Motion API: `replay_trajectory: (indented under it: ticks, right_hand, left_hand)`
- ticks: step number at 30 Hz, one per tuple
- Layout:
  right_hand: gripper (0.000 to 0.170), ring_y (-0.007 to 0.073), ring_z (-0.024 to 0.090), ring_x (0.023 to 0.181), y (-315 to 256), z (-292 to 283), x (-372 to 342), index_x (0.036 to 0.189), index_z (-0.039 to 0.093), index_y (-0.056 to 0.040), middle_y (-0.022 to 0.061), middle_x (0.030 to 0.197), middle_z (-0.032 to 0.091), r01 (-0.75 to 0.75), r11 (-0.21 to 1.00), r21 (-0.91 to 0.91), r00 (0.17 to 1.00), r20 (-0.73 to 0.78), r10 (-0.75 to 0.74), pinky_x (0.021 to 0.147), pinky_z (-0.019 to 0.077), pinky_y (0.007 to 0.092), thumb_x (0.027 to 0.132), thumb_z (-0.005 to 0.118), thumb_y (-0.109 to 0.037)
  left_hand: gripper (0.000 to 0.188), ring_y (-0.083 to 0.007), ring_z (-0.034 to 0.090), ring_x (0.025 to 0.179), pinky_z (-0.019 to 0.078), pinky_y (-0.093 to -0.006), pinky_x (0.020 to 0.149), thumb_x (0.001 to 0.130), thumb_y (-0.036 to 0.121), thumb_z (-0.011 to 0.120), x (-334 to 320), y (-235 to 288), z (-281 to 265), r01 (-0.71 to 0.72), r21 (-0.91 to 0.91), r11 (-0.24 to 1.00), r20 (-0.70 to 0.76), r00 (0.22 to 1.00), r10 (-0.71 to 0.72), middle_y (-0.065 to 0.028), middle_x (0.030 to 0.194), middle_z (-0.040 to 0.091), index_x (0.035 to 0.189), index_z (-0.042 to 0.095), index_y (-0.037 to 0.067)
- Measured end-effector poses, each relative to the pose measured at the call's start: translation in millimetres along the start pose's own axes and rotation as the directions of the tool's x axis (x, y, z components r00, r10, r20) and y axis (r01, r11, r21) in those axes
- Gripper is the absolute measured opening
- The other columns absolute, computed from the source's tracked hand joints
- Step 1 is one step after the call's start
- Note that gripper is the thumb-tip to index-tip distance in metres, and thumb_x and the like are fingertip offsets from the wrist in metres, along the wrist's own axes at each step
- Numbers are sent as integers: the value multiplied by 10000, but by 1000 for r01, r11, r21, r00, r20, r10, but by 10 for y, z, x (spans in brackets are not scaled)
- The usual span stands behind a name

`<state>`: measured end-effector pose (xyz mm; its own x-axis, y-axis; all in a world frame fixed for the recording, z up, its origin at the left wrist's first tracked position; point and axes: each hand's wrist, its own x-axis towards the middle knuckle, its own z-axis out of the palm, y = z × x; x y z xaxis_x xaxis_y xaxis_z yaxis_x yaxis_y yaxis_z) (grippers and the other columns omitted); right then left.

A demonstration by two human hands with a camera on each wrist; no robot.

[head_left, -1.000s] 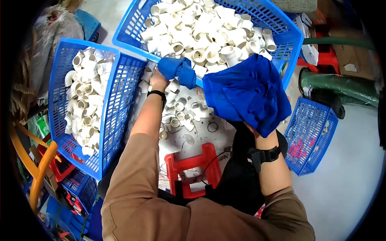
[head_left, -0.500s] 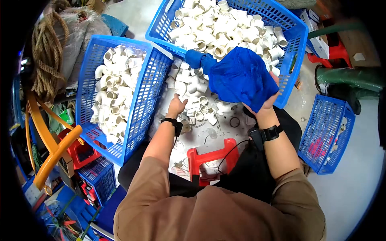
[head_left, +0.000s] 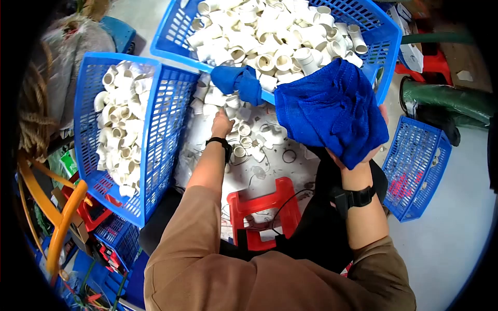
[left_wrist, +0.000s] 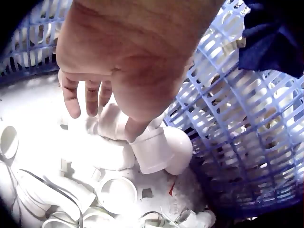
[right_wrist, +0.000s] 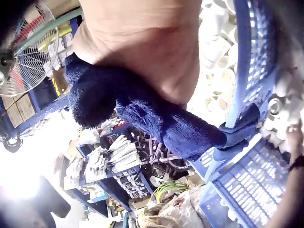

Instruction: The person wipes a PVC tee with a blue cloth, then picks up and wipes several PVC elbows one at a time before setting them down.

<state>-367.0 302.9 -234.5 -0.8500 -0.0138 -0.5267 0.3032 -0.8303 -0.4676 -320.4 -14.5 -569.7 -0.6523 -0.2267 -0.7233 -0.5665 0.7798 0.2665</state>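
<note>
In the head view my left hand [head_left: 222, 124] reaches down to loose white pipe fittings [head_left: 245, 141] on the floor between two blue crates. Its fingers hang loosely, and in the left wrist view the thumb tip is right at a white elbow fitting [left_wrist: 153, 151]. My right hand [head_left: 383, 115] holds a blue cloth [head_left: 332, 106], which covers most of the fingers. Over the rim of the far crate, a wrapped blue cloth piece [head_left: 237, 83] hangs; the right wrist view shows cloth [right_wrist: 175, 126] stretching from my right hand toward that rim.
The far crate [head_left: 381, 85] and left crate [head_left: 168, 119] hold heaps of white fittings. A red stool [head_left: 288, 194] stands between my legs with a thin cable by it. A smaller blue crate [head_left: 412, 171] sits at right, a yellow-orange metal frame [head_left: 65, 217] at left.
My left hand has come away from the cloth at the crate rim, down to the floor fittings. My right hand keeps holding the blue cloth. The head view has swung slightly.
</note>
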Motion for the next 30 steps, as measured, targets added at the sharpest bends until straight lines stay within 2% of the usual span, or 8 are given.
replay_trajectory:
  ticks: [11,13,15,16,17,20,23,30]
  right_hand:
    - [641,338,569,1225,16,23,96,1324,588,-51,171,1315,622,-127,984,128,954,287,86,1120,375,476,988,388,-559]
    - [642,324,678,999,75,237,-19,1185,655,-4,183,1094,710,-180,980,80,962,222,159,978,495,413,995,390,-557]
    - [553,316,648,1057,67,21,150,1262,612,25,182,1154,683,-204,929,-307,712,606,356,994,475,416,1019,445,-443]
    - [441,272,656,976,193,-352,153,1209,631,19,143,1028,696,-195,877,-439,959,104,265,938,492,379,994,537,-355]
    - [397,251,664,940,171,-339,77,1197,624,-1,113,968,702,206,458,-865,908,343,241,900,497,346,951,613,-312]
    - [528,334,670,967,240,267,-186,1239,594,-50,159,1017,717,334,-84,-939,757,214,617,864,506,381,889,665,-440]
    - [818,339,641,1073,436,289,-358,1468,383,-77,153,1096,716,383,-225,-896,797,197,571,958,462,393,848,724,-489]
    - [857,349,621,1147,661,345,-670,1474,341,-75,191,1133,686,657,225,-719,654,693,304,1003,440,415,851,736,-511]
  left_hand:
    - [659,-352,630,1127,515,-427,957,674,368,861,-113,47,23,-100,14,995,-85,991,101,-207,1216,645,1175,621,14]
    - [496,-310,706,882,567,-392,805,673,336,869,-128,-106,65,-52,-235,970,-59,998,39,-180,900,714,949,692,-37]
    - [429,-189,657,638,554,-311,626,720,319,864,-416,-143,-209,114,-598,793,226,974,30,-109,802,687,887,680,-31]
    - [389,-101,568,541,496,-249,532,774,311,853,-642,-138,-324,150,-766,625,253,964,79,-60,779,651,884,667,-13]
    - [386,-132,615,614,541,-255,588,839,301,808,-917,-107,-489,202,-870,450,296,943,150,-73,830,662,982,652,-21]
    - [466,-229,684,893,591,-295,726,914,322,711,-1649,-83,-961,187,-971,149,228,911,343,-117,1069,685,1208,594,-20]
    - [664,-259,688,965,608,-310,750,873,414,742,-2332,97,-1441,78,-997,21,77,828,555,-169,1131,669,1301,520,-42]
    - [571,-245,688,1029,559,-367,933,889,272,743,-3110,323,-1688,-72,-994,80,-13,816,578,-170,1177,669,1314,525,-40]
